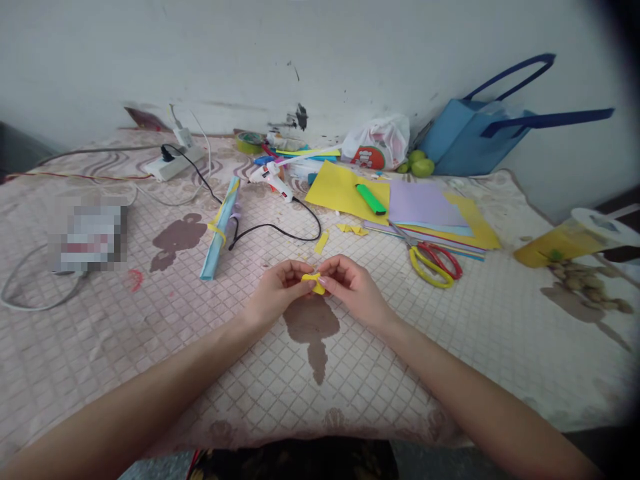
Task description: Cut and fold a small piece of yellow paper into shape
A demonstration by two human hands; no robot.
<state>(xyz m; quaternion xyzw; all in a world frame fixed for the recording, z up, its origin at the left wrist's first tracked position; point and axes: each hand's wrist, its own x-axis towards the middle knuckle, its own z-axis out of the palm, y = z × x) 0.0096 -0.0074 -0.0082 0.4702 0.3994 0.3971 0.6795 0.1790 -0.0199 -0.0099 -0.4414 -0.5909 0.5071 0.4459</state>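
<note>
Between my fingertips is a small yellow paper piece [313, 284], held above the tablecloth near the middle of the view. My left hand [281, 285] pinches its left side, thumb in front. On the right side, my right hand [350, 283] pinches it too. Just beyond my hands lie a yellow paper strip [322, 242] and several small yellow folded scraps [352, 229]. To the left rests a rolled light-blue paper [215, 247] with a yellow band around it. A white glue gun [273, 180] lies farther back, its black cord looping toward me.
Scissors [431, 263] with red and yellow handles lie right of my hands, beside stacked coloured paper [425, 207] and a green marker [371, 199]. A power strip [175, 163] stands back left. A blue bag [467, 137], green fruit [421, 165] and a tilted drink cup [560, 241] occupy the right.
</note>
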